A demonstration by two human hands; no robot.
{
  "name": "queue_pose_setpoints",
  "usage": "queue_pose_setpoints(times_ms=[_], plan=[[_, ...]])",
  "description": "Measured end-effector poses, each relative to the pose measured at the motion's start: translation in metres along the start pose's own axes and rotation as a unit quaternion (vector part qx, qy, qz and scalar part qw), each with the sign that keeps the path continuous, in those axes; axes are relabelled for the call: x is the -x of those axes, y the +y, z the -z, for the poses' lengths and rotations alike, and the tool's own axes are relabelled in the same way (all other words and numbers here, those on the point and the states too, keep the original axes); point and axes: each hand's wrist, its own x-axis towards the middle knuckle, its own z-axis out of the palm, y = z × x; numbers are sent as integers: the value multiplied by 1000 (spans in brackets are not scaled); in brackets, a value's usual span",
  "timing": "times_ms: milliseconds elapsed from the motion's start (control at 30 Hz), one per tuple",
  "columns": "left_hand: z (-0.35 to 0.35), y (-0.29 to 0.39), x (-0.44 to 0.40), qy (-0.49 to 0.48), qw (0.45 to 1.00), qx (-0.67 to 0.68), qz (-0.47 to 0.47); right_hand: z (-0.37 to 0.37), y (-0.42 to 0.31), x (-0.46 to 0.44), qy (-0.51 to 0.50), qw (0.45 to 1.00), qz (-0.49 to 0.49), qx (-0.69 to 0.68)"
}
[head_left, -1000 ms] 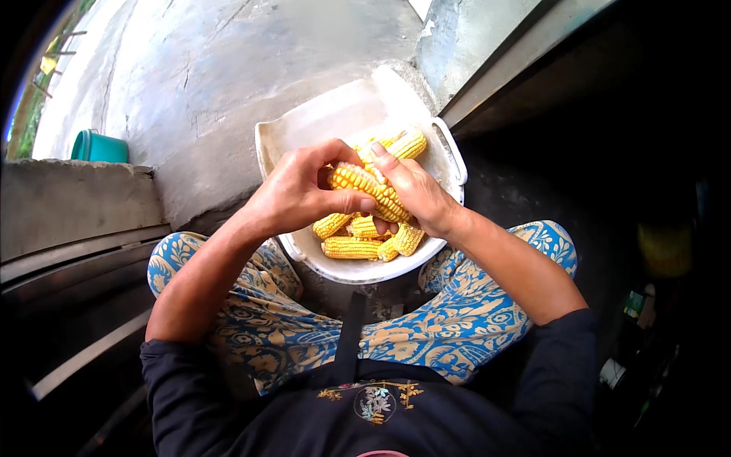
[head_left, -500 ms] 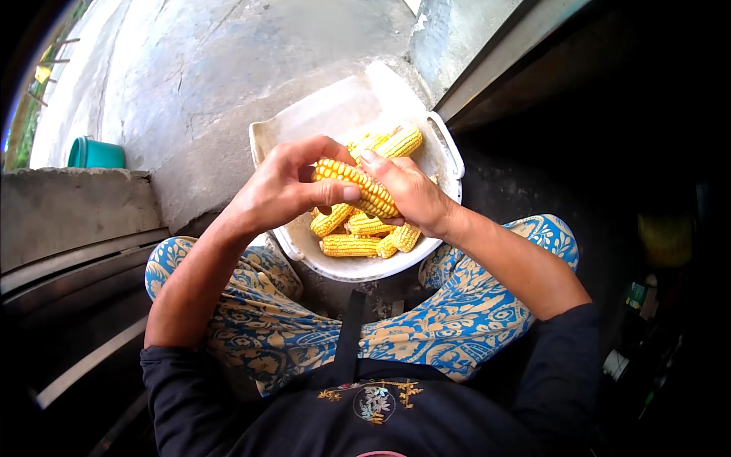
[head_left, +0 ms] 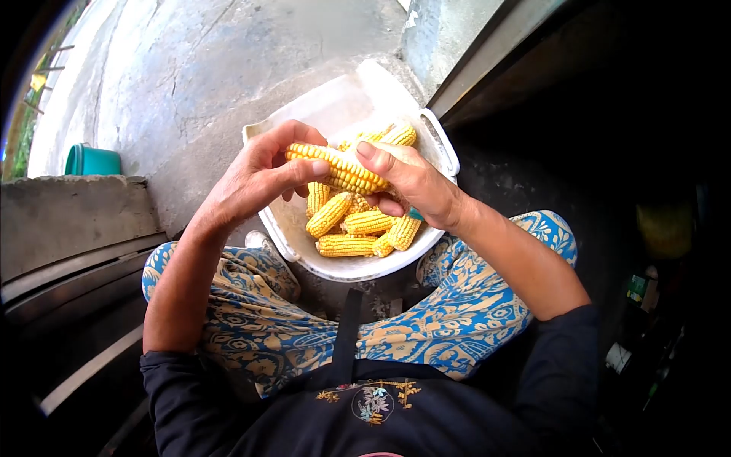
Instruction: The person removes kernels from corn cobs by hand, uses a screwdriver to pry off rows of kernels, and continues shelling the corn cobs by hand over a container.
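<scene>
A yellow corn cob (head_left: 339,169) is held slantwise above a white plastic basin. My left hand (head_left: 263,169) is closed around its left end, thumb along the near side and fingers behind. On the right end, my right hand (head_left: 419,183) is closed too, its thumb resting on top of the kernels. A small teal piece (head_left: 415,214) shows under the right palm; what it belongs to is hidden. Below, several more corn cobs (head_left: 344,245) lie in the basin (head_left: 266,217), some covered by my hands.
The basin stands between my knees, which are in blue patterned trousers (head_left: 259,327). A teal bucket (head_left: 93,161) sits on a low concrete ledge (head_left: 76,213) at the left. A door frame (head_left: 476,57) rises beyond the basin at the right, beside a dark area.
Both hands and the held cob have shifted slightly left and up in view, and the cob lies flatter. The teal piece now shows under my right palm.
</scene>
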Motion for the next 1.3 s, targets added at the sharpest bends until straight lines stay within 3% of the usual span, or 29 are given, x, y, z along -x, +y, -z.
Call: queue_pose_setpoints(times_ms=[67,100,133,200,233,300,400,467,500,533,567,800,933,1000,1033,1133,1300], plan=[[1,-1,-1,3,1000,10,19,-4,1,1,76,988,60,120],[2,-8,-4,-23,999,-31,-30,1,19,-8,89,968,166,163],[2,-10,-5,-50,993,-73,-79,3,23,-10,89,969,166,163],[0,-7,-3,-73,986,-143,-47,4,24,-12,101,944,227,216],[-3,-5,-1,-68,979,-183,-57,2,22,-10,101,944,227,216],[-6,-4,0,-64,971,-222,-67,-2,14,-1,76,990,25,112],[-5,-7,-1,-73,969,-228,-58,2,7,1,12,998,16,57],[-5,-6,0,-75,973,-211,-54,0,4,0,9,996,2,91],[-6,-8,-1,-75,973,-210,-54,-5,11,-5,50,960,125,247],[-7,-10,-2,-83,974,-206,-46,-8,14,-7,88,884,242,391],[-8,-12,-3,-92,974,-203,-38,-8,13,-1,85,911,156,372],[-18,-19,1,-98,987,-128,-11,-1,29,-5,50,950,130,281],[-24,-21,0,-88,978,-189,-28,5,43,-9,116,967,135,180],[-24,-22,0,-93,976,-197,17,8,44,-12,77,987,84,118],[-24,-20,1,-94,975,-199,18,9,43,-12,86,995,-7,53],[-26,-14,2,-66,970,-234,-16,1,24,-7,134,988,-79,-19],[-16,-9,1,-66,981,-181,8,10,11,-4,22,998,-47,-25]])
